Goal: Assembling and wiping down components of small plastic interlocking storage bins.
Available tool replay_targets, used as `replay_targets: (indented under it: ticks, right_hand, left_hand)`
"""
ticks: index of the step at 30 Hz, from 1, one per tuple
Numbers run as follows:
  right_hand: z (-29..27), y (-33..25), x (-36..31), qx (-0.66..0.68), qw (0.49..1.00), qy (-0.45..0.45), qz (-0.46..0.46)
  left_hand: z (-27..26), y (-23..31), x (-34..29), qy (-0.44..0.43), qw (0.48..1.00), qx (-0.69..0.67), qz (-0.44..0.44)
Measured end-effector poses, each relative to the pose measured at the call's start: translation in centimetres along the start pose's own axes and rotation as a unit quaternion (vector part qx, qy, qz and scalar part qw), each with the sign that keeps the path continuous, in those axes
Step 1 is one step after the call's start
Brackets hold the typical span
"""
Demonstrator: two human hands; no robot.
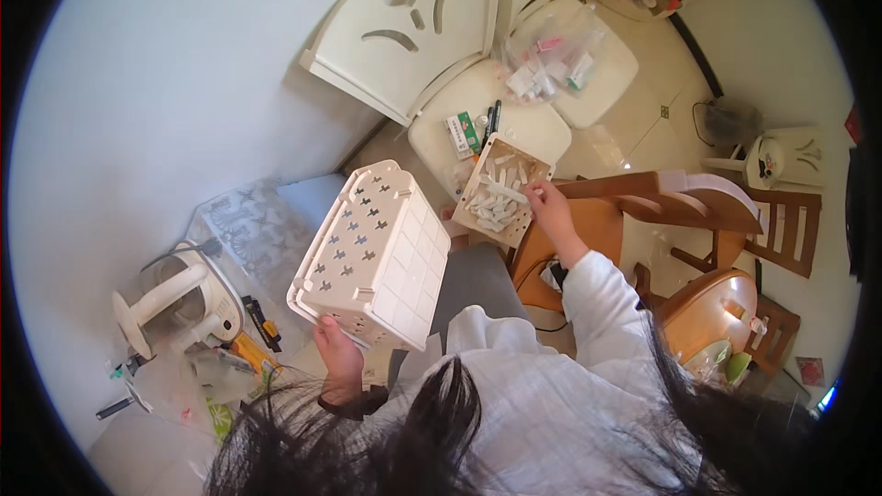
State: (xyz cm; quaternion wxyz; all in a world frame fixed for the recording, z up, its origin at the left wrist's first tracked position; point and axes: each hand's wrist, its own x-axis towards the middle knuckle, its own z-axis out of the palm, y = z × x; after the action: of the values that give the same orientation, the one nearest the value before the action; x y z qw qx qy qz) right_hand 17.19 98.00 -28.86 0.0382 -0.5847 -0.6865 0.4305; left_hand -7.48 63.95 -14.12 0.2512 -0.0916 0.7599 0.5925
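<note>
My left hand [339, 361] is closed on the near lower corner of a cream plastic basket [415, 268]. The basket is tilted on its side, with its gridded bottom facing right and its cross-shaped holes facing up. My right hand [551, 216] is pinched at the right side of a second cream basket [484, 146], which stands upright and holds several small whitish strips [496, 213]. One longer white strip [504, 189] reaches from my right fingertips over the pile. What these strips are, I cannot make out.
Past the second basket, a white chair [441, 140] bears a green-and-white box [462, 134] and dark markers [493, 118]. A clear bag [551, 64] of small packs lies farther back. Wooden chairs [661, 186] stand right; a white appliance [197, 298] and yellow tool [250, 349] are left.
</note>
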Motion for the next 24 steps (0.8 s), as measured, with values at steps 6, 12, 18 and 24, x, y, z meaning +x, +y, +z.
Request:
replay_targets:
  ticks: [6,12,18,24]
  right_hand:
    - [-5.0,-7.3,-10.4,0.319,0.938,-0.122,-0.061]
    - [-8.5,-15.9,-20.0,0.459,0.869,-0.155,-0.105]
    - [-6.7,-19.8,-26.9,0.551,0.766,-0.317,-0.097]
    - [-3.6,-21.5,-31.8,0.533,0.711,-0.458,-0.030]
  left_hand:
    - [-4.0,0.6,-2.4,-0.102,0.982,0.000,0.156]
    - [-10.6,1.3,-6.2,-0.075,0.977,-0.027,0.199]
    - [-17.1,-1.7,-9.4,-0.042,0.976,-0.088,0.197]
    - [-18.6,-1.6,-11.9,-0.022,0.959,-0.169,0.227]
